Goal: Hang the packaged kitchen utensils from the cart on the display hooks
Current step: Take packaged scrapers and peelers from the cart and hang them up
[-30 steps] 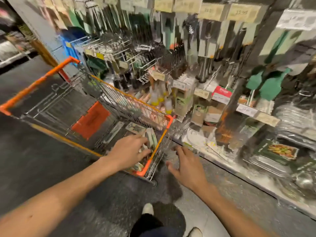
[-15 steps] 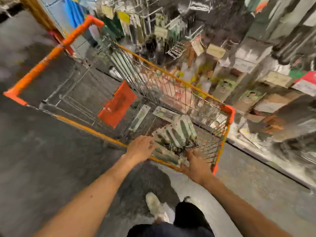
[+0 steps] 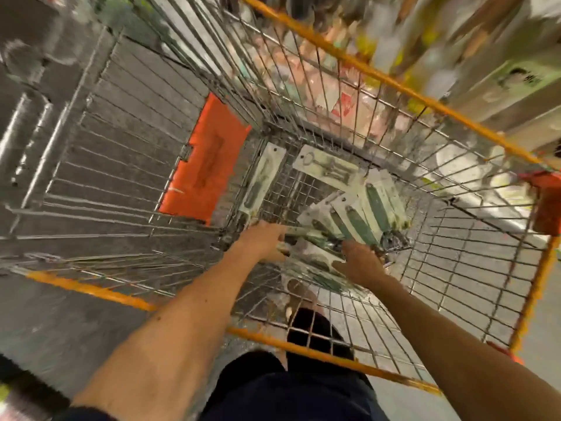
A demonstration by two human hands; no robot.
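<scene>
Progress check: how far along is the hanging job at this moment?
Done: nothing seen hung; no hooks can be made out. In hand: the left hand grips and the right hand reaches into the fanned pile of green-handled carded utensil packs in the orange-rimmed wire cart. Remaining: that pile, plus a long narrow pack and a flat carded pack on the cart floor.

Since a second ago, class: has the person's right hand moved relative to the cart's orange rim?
Yes. The right hand was outside the cart's orange rim; now it lies inside that rim, on the packaged utensils.
</scene>
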